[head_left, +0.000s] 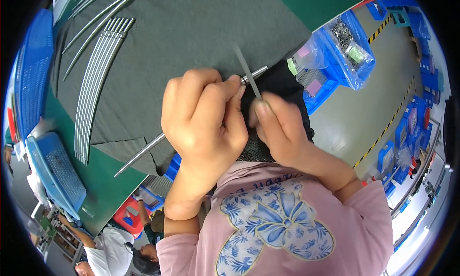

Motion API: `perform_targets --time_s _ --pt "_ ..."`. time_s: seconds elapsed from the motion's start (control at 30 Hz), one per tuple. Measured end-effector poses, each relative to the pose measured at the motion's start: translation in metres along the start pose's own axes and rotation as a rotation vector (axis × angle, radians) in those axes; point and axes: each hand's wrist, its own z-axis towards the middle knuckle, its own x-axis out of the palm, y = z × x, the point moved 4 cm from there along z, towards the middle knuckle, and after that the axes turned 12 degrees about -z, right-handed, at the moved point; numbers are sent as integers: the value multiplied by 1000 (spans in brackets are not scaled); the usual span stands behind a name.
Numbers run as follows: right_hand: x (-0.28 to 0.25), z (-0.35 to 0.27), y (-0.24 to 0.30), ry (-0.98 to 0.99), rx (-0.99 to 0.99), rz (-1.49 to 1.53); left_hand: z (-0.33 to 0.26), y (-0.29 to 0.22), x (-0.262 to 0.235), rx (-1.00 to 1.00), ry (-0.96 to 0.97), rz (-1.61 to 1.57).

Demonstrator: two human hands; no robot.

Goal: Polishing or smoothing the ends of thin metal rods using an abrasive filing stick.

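Note:
A slim silver metal rod (pixel 139 155) runs slantwise through my left hand (pixel 203 115), whose fingers are closed round it. The rod's grooved end (pixel 258 73) sticks out past my left thumb and fingertips. My right hand (pixel 280 127) pinches a narrow, flat grey file (pixel 245 65), slightly smeared by motion. The file lies across the rod close to the grooved end; whether the two touch, I cannot tell. Beneath both hands are a dark grey cloth (pixel 167 41) and a black cloth (pixel 282 86).
Similar rods (pixel 98 89) lie side by side on the cloth at the left, with more behind them. A green table (pixel 314 5) carries the cloth. Blue baskets (pixel 60 175) stand at left; blue bins (pixel 362 74) with metal parts stand at right. Other people (pixel 110 252) are at lower left.

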Motion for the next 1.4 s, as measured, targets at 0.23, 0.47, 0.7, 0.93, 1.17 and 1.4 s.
perform_targets --time_s 0.23,0.47,0.7,0.93,1.17,1.4 --pt "3 -5 -16 -1 -37 -37 3 -2 0 3 -5 1" --pt "-2 -7 -10 56 63 24 -1 -3 -1 -8 3 20" --pt "-9 -8 8 91 119 24 0 -2 0 14 -12 10" --pt "-8 10 23 150 144 114 0 -3 -3 3 4 10" --pt "-16 3 20 173 173 55 -1 -3 0 11 -1 20" --pt "-18 -24 0 253 351 112 0 -1 2 12 -5 28"
